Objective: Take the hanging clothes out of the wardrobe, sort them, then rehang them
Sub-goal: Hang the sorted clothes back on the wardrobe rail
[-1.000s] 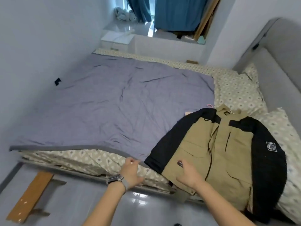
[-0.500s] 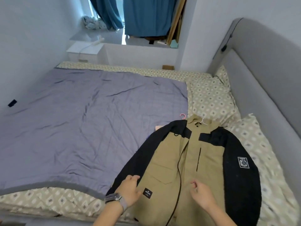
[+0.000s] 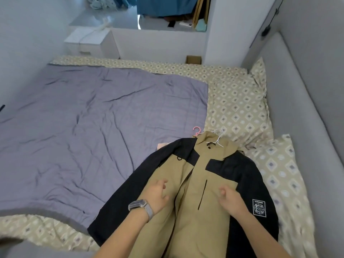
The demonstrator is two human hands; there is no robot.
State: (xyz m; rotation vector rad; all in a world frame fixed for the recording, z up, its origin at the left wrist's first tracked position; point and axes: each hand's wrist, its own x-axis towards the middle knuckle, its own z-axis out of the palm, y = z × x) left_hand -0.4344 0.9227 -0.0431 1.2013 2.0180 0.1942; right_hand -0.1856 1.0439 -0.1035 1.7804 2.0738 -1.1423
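**Both hands on the jacket, laid flat on the bed**

Your khaki-and-black jacket (image 3: pixel 204 183) lies front-up on the near right part of the bed (image 3: pixel 232 101), its collar pointing toward the far side and its left sleeve spread over the purple quilt (image 3: pixel 89 138). A white hanger (image 3: pixel 217 139) sticks out at the collar, and a pink hanger (image 3: pixel 197 130) hook shows just beyond the left shoulder, with a bit of pink cloth (image 3: pixel 162 146) peeking from under the jacket there.

Your left hand (image 3: pixel 155 195), with a watch (image 3: pixel 140 206) on the wrist, rests on the khaki front panel left of the zip, fingers loosely spread and gripping nothing. Your right hand (image 3: pixel 230 201) sits on the right chest panel near the black sleeve, fingers curled; whether it pinches fabric you cannot tell from here. Two patterned pillows (image 3: pixel 240 108) lie to the right, against the grey headboard (image 3: pixel 307 108).
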